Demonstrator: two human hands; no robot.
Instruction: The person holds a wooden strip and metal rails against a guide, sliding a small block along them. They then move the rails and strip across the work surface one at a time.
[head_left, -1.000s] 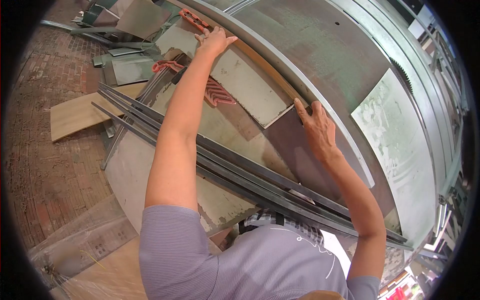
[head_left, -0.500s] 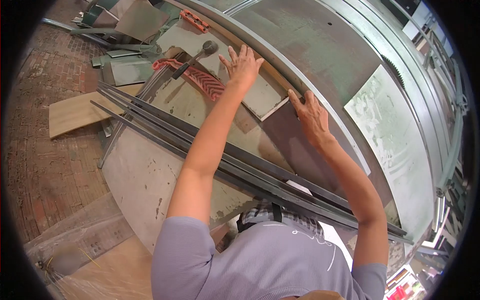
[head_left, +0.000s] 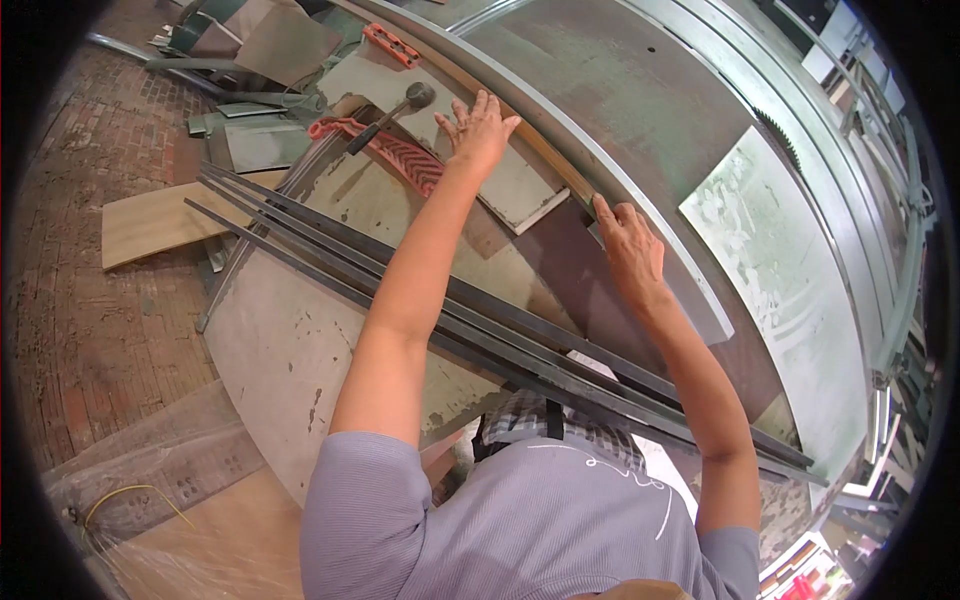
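My left hand lies with fingers spread over a narrow wooden strip and the edge of a pale board. The strip runs along a long metal fence. At the strip's near end, my right hand has its fingers bent and closed on it; the fingertips are partly hidden. Left of my left hand lie a red ridged plastic push stick and a dark-handled tool with a round head.
A toothed saw blade stands beyond the fence, beside a pale, smeared panel. Long dark metal bars cross the table under my forearms. An orange-red plastic piece lies at the far left. A loose board is over the brick floor.
My right hand has shifted slightly nearer to me, and its fingers have drawn closer together at the strip's end. The left hand stays in nearly the same place, fingers still spread.
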